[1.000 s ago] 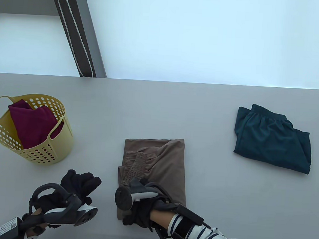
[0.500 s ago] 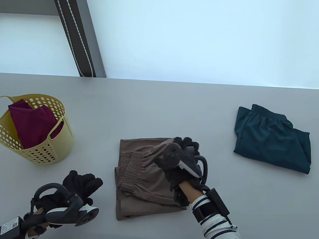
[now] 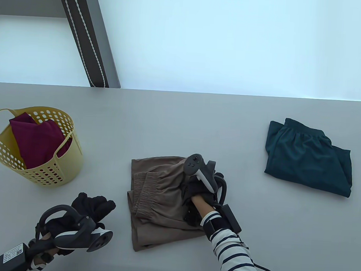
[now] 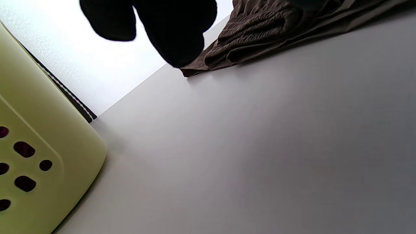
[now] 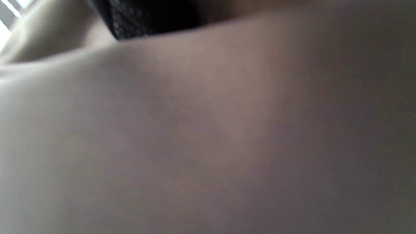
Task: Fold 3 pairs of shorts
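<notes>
Currently the right hand (image 3: pixel 203 186) rests on the brown shorts (image 3: pixel 163 199) at tabletop centre; whether its grip has closed on the cloth cannot be told. It is likely steadying the fold. The left hand (image 3: pixel 90 208), at seven o'clock, hangs idle with loosely curled fingers. Folded green shorts (image 3: pixel 308 158) lie at two o'clock; a basket (image 3: pixel 41 175) at nine o'clock holds the maroon shorts (image 3: pixel 35 140).

The table view looks steeply down on the grey tabletop (image 3: pixel 181 120). The left wrist view skims low, sharing the folded brown shorts (image 3: pixel 163 199) at upper right. The right wrist view presses against blurred brown cloth.
</notes>
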The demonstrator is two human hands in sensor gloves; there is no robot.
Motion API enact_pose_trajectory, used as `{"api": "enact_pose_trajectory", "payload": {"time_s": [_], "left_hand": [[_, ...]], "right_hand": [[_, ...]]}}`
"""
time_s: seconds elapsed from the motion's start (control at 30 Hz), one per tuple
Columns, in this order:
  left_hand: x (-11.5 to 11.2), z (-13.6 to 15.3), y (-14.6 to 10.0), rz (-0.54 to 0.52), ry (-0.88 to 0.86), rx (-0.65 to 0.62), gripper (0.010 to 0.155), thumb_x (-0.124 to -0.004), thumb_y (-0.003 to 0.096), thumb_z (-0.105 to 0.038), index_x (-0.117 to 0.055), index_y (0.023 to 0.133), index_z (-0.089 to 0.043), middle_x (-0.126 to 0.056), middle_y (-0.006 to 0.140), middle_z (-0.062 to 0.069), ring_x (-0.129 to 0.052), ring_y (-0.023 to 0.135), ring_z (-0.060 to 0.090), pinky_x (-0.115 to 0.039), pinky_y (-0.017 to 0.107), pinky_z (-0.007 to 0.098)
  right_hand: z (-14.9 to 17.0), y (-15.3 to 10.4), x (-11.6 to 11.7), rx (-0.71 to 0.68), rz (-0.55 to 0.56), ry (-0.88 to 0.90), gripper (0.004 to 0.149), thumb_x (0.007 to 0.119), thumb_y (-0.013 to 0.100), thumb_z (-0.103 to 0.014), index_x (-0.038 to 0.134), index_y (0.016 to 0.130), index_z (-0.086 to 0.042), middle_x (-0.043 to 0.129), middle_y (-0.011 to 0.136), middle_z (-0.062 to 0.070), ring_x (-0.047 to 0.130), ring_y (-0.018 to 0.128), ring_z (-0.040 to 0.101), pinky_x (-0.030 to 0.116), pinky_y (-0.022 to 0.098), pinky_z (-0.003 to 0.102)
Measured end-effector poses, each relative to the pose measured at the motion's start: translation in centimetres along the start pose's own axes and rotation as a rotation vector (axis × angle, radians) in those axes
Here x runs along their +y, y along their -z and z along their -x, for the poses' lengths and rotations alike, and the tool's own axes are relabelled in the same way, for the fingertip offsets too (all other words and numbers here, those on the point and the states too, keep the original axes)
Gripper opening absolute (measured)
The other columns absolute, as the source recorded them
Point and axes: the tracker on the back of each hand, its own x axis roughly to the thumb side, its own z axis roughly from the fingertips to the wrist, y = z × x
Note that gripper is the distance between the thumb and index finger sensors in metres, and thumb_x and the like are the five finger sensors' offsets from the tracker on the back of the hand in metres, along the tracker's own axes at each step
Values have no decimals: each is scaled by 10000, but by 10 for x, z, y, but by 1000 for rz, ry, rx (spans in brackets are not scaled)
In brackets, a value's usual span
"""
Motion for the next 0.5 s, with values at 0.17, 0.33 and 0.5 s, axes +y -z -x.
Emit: {"api": "enact_pose_trajectory", "payload": {"time_s": [0.17, 0.33, 0.5], "left_hand": [[-1, 2, -1, 9, -4, -2, 780, -560, 467, -509, -225, 1048, -109, -572, 1070, 138, -855, 873, 232, -701, 715, 566], [1, 1, -2, -4, -4, -13, 782, -560, 467, -509, -225, 1049, -108, -574, 1069, 140, -857, 871, 233, -702, 713, 567], [3, -2, -1, -7, -4, -31, 783, -559, 467, -511, -225, 1050, -108, -575, 1070, 139, -858, 871, 234, -701, 713, 568]], "right_hand": [[18, -9, -23, -18, -13, 278, 413, 819, 403, -281, 712, 723, -43, 339, 922, 475, 357, 741, 775, 455, 519, 733], [47, -35, -79, -85, -64, 506, 391, 797, 432, -249, 655, 735, -46, 748, 782, 385, 1001, 553, 460, 894, 338, 473], [76, -49, -133, -69, -56, 648, 433, 791, 439, -249, 607, 737, 6, 854, 632, 325, 1087, 403, 345, 947, 218, 365]]}}
